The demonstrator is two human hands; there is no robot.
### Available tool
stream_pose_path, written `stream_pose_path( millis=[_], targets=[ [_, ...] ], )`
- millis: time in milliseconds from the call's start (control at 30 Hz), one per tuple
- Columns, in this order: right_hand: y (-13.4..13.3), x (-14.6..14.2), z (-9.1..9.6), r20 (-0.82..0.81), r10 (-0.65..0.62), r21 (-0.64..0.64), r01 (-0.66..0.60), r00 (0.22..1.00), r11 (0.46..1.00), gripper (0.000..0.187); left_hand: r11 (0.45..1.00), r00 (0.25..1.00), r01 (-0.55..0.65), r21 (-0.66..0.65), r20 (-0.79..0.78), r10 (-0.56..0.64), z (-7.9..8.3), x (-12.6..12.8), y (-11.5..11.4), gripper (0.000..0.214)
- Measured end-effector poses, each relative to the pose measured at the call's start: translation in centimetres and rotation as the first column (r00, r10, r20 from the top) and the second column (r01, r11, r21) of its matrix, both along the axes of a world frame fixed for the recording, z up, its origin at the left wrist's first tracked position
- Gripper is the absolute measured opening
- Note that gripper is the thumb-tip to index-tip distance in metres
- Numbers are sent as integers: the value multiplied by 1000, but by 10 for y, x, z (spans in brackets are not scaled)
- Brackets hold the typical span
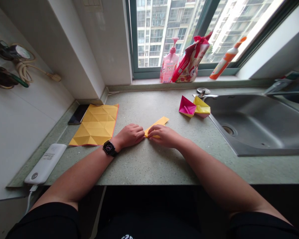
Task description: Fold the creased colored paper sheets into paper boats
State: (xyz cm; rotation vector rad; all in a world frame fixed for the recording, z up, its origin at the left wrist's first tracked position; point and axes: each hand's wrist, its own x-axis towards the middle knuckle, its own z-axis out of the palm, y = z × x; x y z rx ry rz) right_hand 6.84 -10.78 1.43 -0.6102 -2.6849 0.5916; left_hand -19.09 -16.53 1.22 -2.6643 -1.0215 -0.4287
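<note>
A narrow folded strip of yellow-orange paper [161, 121] lies on the countertop in front of me, its far end pointing up and right. At its near-left end my left hand [132, 135], with a watch on the wrist, has its fingers curled down against the paper. My right hand [163, 135] covers the middle of the strip, thumb and fingers pinched on it. Both hands hide part of the folded paper. To the left lies a large creased yellow sheet [97, 122] with a reddish edge, partly over a dark phone [77, 114].
Two folded paper shapes, magenta [187, 106] and yellow [202, 105], stand beside the steel sink [259, 126]. A white power bank [46, 162] with a cable is at the left edge. A pump bottle [168, 66], red pouch [191, 61] and orange-white bottle [225, 61] line the sill.
</note>
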Motion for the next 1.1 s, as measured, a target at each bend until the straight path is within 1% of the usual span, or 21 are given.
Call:
stream_pose_path(
  millis=[67, 200, 300, 467, 567, 667, 767, 867, 967, 1100],
  targets=[
    [-1, 0, 2, 12, -4, 2, 4, 1000, 1000, 15, 1000, 1000, -3, -13, 11, 4, -2, -1, 1, 37],
    [-2, 0, 6, 37, -33, 9, 32, 999, 999, 16, 998, 998, -10, -54, 69, 14, -5, -3, 4, 26],
    [-3, 1, 7, 44, -44, 14, 43, 998, 999, 16, 996, 994, -14, -85, 106, 23, -6, -5, 5, 27],
    [-3, 2, 6, 36, -56, 13, 55, 998, 998, 17, 991, 987, -10, -130, 157, 30, -6, -6, 5, 21],
    [-2, 2, 4, 10, -24, 11, 24, 1000, 1000, 20, 990, 984, -10, -140, 174, 35, -6, -6, 5, 20],
    [-1, 2, 1, -7, 13, 20, -13, 1000, 1000, 24, 989, 987, -24, -146, 154, 46, -6, -5, 6, 18],
    [-1, 2, 0, 6, 2, 31, -2, 1000, 1000, 23, 989, 990, -20, -145, 134, 40, -5, -5, 6, 17],
    [-2, 1, 1, 24, -10, 30, 9, 1000, 1000, 20, 992, 987, -14, -123, 159, 34, -4, -6, 5, 22],
    [-2, 0, 2, 34, -11, 31, 10, 999, 999, 19, 995, 987, 25, -98, 159, -9, 1, -7, -1, 24],
    [-2, 0, 1, 15, -9, 30, 9, 1000, 1000, 20, 989, 992, 92, -115, 94, -82, 8, -7, -8, 22]
  ],
)
